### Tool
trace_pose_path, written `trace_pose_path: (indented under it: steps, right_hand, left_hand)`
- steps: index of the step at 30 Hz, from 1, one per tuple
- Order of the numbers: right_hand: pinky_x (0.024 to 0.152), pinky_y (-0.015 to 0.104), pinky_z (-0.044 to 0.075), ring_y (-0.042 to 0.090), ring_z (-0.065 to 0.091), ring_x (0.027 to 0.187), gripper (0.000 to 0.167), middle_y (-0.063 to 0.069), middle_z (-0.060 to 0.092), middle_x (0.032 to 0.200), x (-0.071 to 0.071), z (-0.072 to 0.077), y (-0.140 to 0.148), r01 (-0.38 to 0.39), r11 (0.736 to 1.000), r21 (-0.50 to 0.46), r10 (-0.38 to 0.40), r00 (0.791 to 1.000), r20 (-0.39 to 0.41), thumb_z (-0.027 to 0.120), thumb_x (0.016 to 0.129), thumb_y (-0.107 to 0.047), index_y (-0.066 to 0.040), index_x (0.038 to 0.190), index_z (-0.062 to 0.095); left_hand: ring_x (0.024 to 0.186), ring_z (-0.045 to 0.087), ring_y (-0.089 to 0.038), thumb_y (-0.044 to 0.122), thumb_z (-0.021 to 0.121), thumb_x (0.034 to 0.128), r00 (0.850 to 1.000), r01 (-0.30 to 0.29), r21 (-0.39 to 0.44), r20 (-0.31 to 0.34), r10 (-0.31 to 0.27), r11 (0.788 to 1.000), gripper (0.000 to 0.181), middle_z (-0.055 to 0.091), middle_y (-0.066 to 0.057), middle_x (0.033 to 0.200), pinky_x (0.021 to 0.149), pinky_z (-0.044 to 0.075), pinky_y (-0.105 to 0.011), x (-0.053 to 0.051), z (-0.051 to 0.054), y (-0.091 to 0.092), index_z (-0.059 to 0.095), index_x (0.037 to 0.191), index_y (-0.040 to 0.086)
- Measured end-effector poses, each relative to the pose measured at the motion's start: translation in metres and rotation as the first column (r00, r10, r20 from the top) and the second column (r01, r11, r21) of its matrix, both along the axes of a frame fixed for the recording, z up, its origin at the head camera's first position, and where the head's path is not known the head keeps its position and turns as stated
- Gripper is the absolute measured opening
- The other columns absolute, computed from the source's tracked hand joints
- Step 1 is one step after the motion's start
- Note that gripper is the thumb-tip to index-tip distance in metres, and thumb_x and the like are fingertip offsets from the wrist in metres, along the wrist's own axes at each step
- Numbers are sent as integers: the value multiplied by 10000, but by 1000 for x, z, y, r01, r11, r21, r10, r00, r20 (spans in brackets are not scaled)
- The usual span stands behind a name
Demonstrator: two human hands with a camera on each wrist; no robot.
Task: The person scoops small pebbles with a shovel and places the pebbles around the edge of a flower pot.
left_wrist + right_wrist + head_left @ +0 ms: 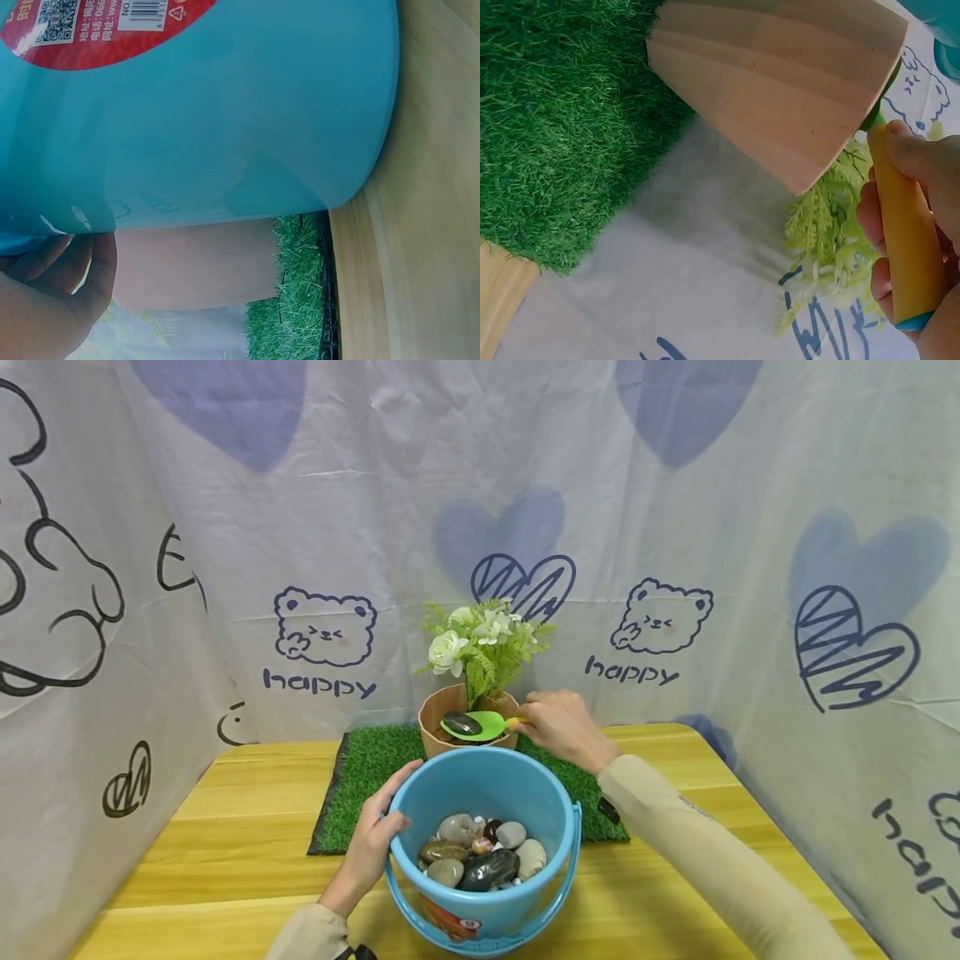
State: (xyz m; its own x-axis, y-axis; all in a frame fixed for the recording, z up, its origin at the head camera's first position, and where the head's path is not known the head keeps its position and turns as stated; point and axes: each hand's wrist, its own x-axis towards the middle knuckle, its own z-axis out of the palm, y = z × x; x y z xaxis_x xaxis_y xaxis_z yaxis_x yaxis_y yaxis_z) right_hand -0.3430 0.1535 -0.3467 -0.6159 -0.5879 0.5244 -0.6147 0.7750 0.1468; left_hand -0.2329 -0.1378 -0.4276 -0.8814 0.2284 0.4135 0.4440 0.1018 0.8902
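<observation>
My right hand (558, 724) grips the yellow handle (907, 232) of a small green-bladed shovel (491, 724). A dark smooth stone (461, 723) lies on its blade, over the opening of a tan flowerpot (432, 714). White flowers with green leaves (487, 643) stand in the pot. With the thumb over the rim and the fingers outside, my left hand (375, 827) holds the left side of a blue bucket (480, 768). Inside the bucket are several stones (491, 867), grey, brown and black. The bucket's handle hangs down at its front.
The pot stands on a green artificial grass mat (375, 768), which lies on a wooden table (247, 827). A white printed cloth (405, 527) hangs close behind the pot and at both sides. The bucket stands in front of the pot.
</observation>
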Motion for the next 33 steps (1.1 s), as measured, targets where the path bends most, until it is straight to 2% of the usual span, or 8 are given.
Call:
trace_pose_path:
  steps: [2,8,12,17,20,27,30,33]
  right_hand:
    - [468,232,284,81,372,504,221,-59,501,637,-2,1,-5,25,999,24,-26,1000,17,721,862,-361,-167,756,729]
    - [437,243,255,92,366,470,439,-59,454,570,-2,6,-20,55,995,78,-59,997,46,726,856,-375,-202,538,478]
    - [438,248,230,93,307,459,520,-64,344,517,-2,10,-27,32,997,73,-39,995,94,713,876,-339,-216,507,368]
    - [437,251,202,91,249,455,557,-73,236,493,-2,15,-31,24,998,64,-35,984,173,721,869,-331,-228,490,327]
    - [439,248,194,89,232,455,578,-73,214,491,-2,16,-32,20,997,69,-32,982,188,734,856,-357,-225,484,311]
    - [435,241,204,83,255,446,548,-79,259,478,-1,19,-32,1,996,87,-18,981,195,723,866,-362,-228,484,354]
    - [429,243,235,82,316,443,445,-89,354,479,0,21,-30,-5,995,98,-14,983,184,725,865,-352,-218,504,501]
    - [430,258,277,95,389,456,315,-84,469,509,0,23,-28,11,995,103,-29,984,178,728,862,-347,-210,587,657]
  left_hand:
    - [1210,566,-419,22,398,781,1000,3,0,-2,-3,1000,730,520,-202,1415,870,540,-459,0,0,0,409,1494,181]
    - [1211,568,-412,22,402,784,1000,4,1,-9,-4,1000,731,521,-198,1416,879,536,-460,-2,1,0,402,1498,179]
    - [1211,567,-409,25,402,785,1000,0,4,-4,0,1000,728,520,-194,1417,878,534,-451,-2,1,-1,403,1497,178]
    - [1207,570,-412,27,403,785,1000,-3,-3,0,3,1000,726,524,-196,1413,874,535,-439,-1,0,0,407,1494,182]
    - [1204,573,-408,27,403,782,1000,-6,-5,-6,6,1000,728,529,-194,1409,877,533,-448,-1,-1,0,410,1492,191]
    - [1210,573,-398,27,405,782,1000,0,-6,-12,0,1000,731,525,-187,1416,889,530,-448,-1,-1,0,396,1503,148]
    - [1206,576,-398,26,406,779,1000,-4,-6,-11,4,1000,734,526,-187,1414,890,530,-445,-1,-1,0,393,1504,133]
    - [1206,576,-396,29,407,780,1000,-6,-6,-8,6,1000,732,525,-184,1415,889,531,-437,-1,-1,0,401,1499,171]
